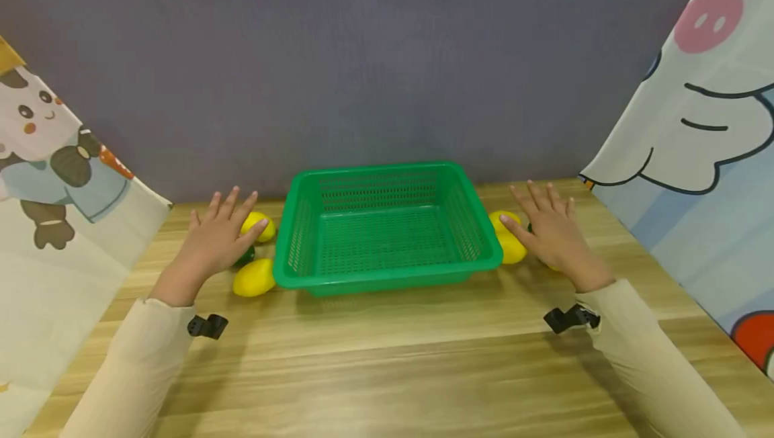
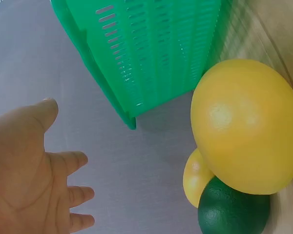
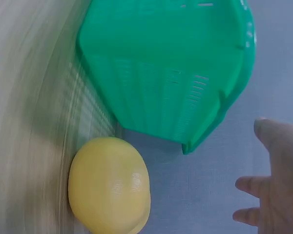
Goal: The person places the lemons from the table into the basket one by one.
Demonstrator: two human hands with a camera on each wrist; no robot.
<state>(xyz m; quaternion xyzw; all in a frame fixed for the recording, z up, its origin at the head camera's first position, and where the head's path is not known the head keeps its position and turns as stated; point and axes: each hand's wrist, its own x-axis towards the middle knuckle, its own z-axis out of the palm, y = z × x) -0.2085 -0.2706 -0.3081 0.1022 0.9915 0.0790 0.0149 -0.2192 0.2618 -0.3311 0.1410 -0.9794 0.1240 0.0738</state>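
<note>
A green plastic basket (image 1: 387, 277) with slotted walls stands on the table, nothing inside it. On its left lie a yellow lemon (image 1: 254, 278), a second lemon (image 1: 260, 227) farther back and a dark green fruit (image 2: 233, 207), partly hidden. My left hand (image 1: 211, 240) hovers above these with fingers spread, holding nothing. To the basket's right, two lemons (image 1: 512, 248) sit close together by its wall. Over that side my right hand (image 1: 553, 236) is spread and holds nothing. Beneath it, a dark green thing and a bit of yellow are mostly hidden.
The wooden table (image 1: 387, 371) ends at a grey wall (image 1: 375, 62) behind the basket. Cartoon-printed cloths hang at the left (image 1: 72, 176) and right (image 1: 695, 129) sides. Each sleeve carries a black wrist mount (image 1: 207, 326).
</note>
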